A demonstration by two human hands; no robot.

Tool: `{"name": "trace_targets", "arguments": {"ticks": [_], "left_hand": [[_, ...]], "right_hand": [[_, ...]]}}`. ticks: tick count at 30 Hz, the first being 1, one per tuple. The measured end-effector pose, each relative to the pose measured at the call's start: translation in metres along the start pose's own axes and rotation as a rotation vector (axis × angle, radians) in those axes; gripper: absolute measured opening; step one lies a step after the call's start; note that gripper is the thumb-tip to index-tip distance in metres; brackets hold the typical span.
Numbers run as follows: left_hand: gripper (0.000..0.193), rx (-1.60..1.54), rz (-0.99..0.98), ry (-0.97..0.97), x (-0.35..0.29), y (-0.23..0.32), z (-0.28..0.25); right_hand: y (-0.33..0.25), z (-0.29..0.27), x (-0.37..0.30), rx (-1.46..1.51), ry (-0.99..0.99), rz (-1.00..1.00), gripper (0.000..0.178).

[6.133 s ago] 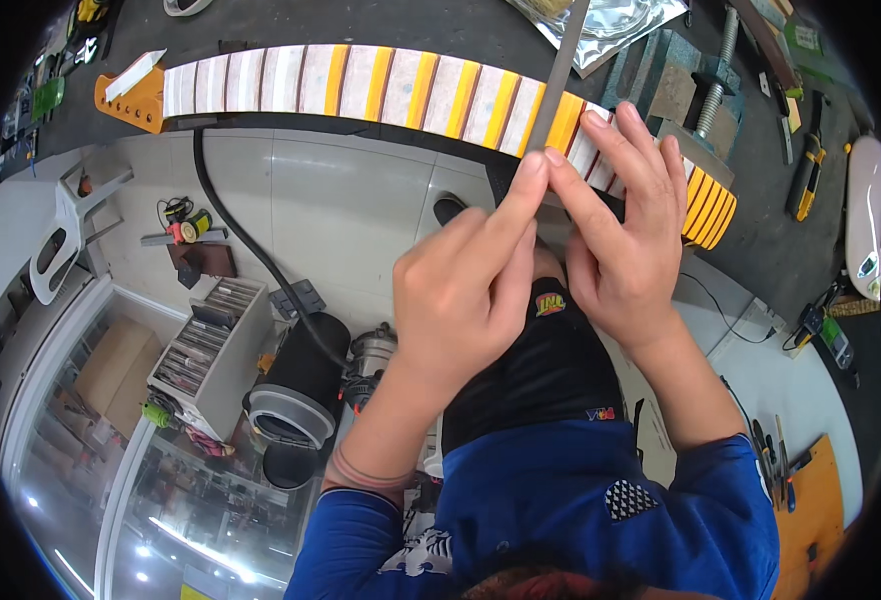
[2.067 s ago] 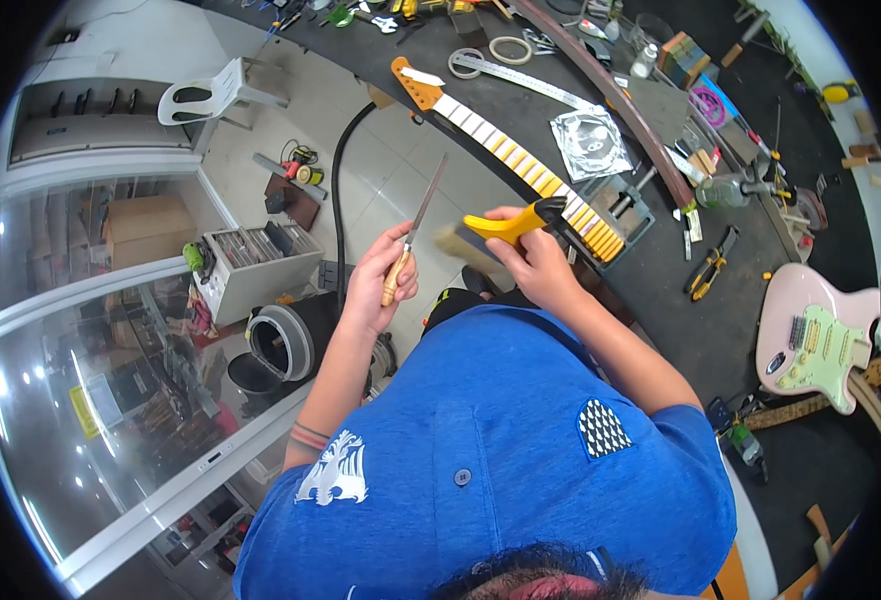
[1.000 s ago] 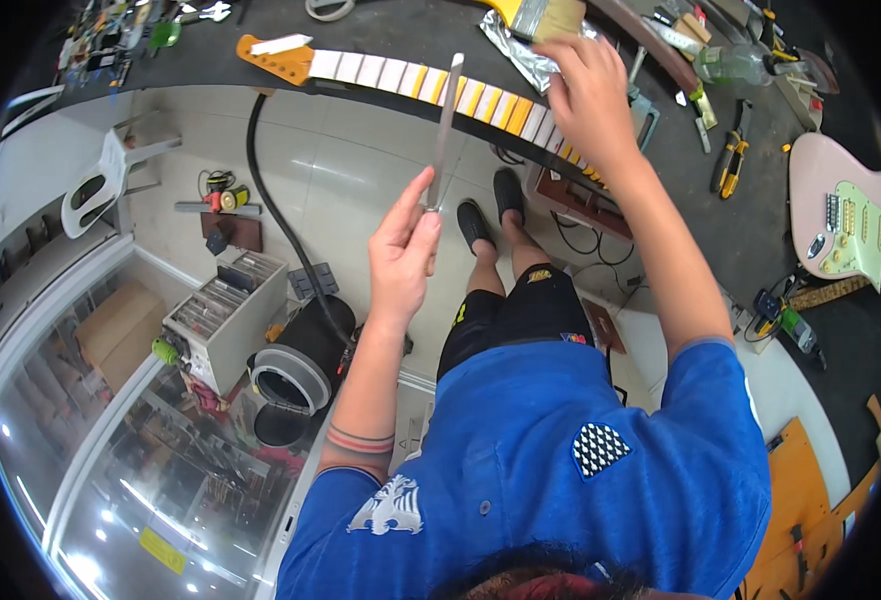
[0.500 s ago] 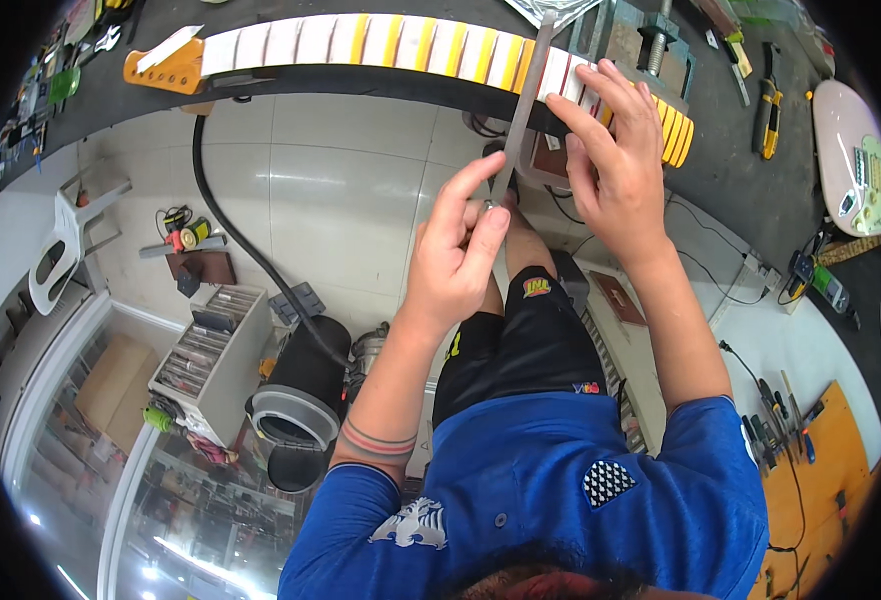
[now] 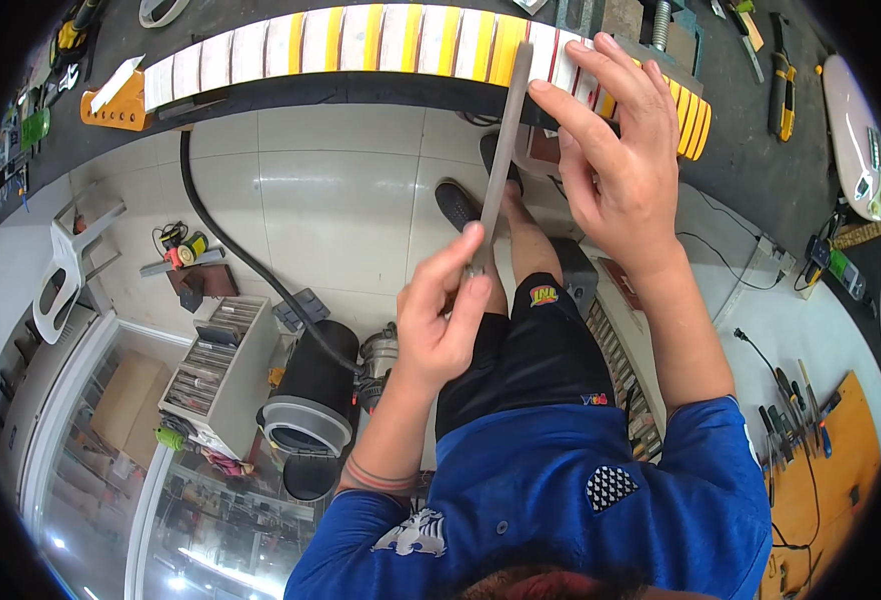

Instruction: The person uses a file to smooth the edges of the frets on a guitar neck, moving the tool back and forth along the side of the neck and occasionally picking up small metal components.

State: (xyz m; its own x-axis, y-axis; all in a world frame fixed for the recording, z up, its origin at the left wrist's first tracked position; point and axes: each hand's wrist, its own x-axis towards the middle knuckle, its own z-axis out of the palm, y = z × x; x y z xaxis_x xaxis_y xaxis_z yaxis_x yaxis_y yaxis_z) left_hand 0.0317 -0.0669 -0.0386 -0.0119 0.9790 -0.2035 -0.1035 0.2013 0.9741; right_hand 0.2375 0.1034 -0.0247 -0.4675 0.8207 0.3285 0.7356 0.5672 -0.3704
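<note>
A guitar neck (image 5: 261,50) lies across the near edge of the dark bench, its fretboard masked with white and yellow strips between the frets. Its orange headstock (image 5: 116,108) points left. My left hand (image 5: 439,315) is closed round the near end of a long, thin grey file (image 5: 504,150). The far end of the file reaches over the fretboard, beside the yellow strips right of the middle. My right hand (image 5: 621,150) rests with outstretched fingers on the neck, just right of the file, and appears to hold nothing.
A metal vise (image 5: 661,35) stands behind the neck's right end. Yellow-black cutters (image 5: 783,95) and a pale guitar body (image 5: 856,140) are farther right. A black hose (image 5: 221,220) runs down to a black bin-shaped canister (image 5: 311,375) on the floor.
My left hand has drawn the file back toward my body; its tip reached past the neck's far side before and is now over the fretboard. My right hand stays on the neck.
</note>
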Motion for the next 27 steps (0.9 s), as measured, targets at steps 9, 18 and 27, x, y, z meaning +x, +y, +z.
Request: {"name": "trace_targets", "arguments": {"ticks": [9, 18, 27], "left_hand": [[0.044, -0.008, 0.01, 0.107, 0.124, 0.046, 0.033], [0.043, 0.236, 0.086, 0.105, -0.001, 0.012, 0.006], [0.042, 0.131, -0.004, 0.158, 0.103, 0.047, 0.033]], "right_hand": [[0.0, 0.002, 0.003, 0.026, 0.011, 0.007, 0.06], [0.002, 0.002, 0.0, 0.053, 0.007, 0.024, 0.065], [0.003, 0.001, 0.002, 0.063, -0.006, 0.031, 0.063]]}}
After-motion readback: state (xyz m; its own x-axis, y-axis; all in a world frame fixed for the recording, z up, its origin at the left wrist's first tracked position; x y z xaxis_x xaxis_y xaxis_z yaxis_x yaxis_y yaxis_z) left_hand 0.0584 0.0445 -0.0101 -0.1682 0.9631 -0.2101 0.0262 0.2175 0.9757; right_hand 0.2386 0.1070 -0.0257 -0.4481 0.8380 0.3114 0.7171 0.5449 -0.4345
